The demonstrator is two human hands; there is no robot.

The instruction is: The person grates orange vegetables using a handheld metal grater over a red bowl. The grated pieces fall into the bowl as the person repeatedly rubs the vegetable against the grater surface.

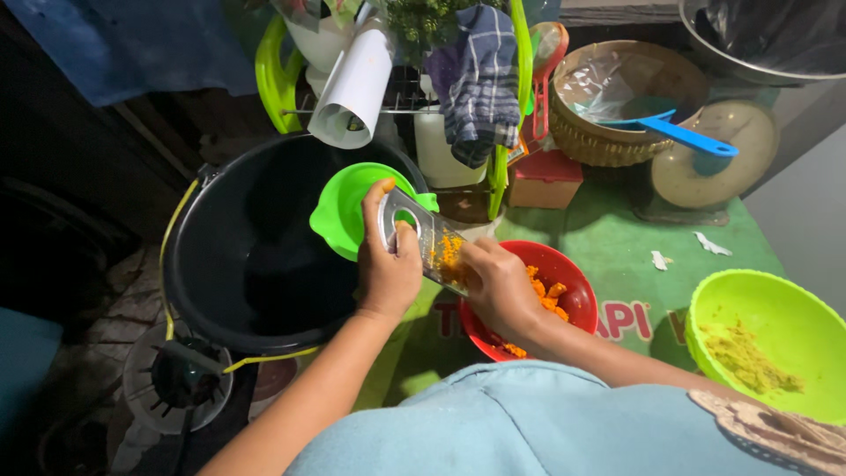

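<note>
Light blue shirt (529, 423) fills the bottom edge, closest to the lens. Left of the counter (617, 238) stands a big black bucket (256, 256) with dark inside; its contents I cannot tell. At right, a lime green bowl (767, 339) holds yellowish grated pulp. A red bowl (546, 295) holds orange shreds. A small green funnel-like dish (348, 207) sits on the bucket's rim. Above the red bowl, the left hand (388, 264) grips the metal grater (423, 238) by its top end, while the right hand (498, 286) is clenched against its orange-smeared face.
</note>
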